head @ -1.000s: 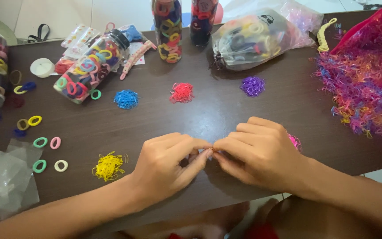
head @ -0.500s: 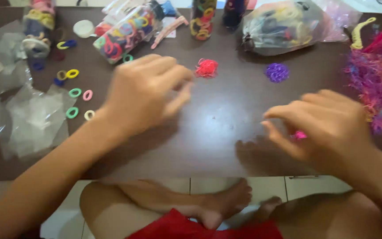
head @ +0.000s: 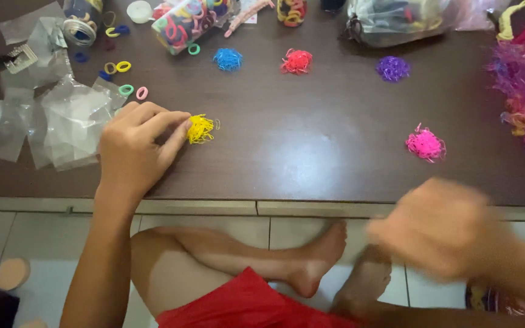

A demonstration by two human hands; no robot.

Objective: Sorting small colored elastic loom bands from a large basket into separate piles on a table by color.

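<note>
Dark brown tabletop over pale floor tiles, low setup, legs folded underneath. Left hand resting at the near-left edge, fingers pinched on the yellow pile of tiny elastic bands, fingertips touching its left side. Right hand off the tabletop edge, heavily motion-blurred, loosely curled; cannot tell if anything is in its grip.

Further out from the left fingers: blue pile, red pile, purple pile. Pink pile up-left of the right hand. Clear plastic bags just left of the left hand, small fabric hair rings just beyond its knuckles.

Risks, as judged:
- Yellow pile loose and springy; pinch likely to drag extra bands or scatter them.
- Pile not far from the near edge; a flick sends bands to the floor.
- Left wrist close to the bags; sleeve-style sweep could shove rings into the sorted piles.
- Fast right hand passing near pink pile could mix colours.
</note>
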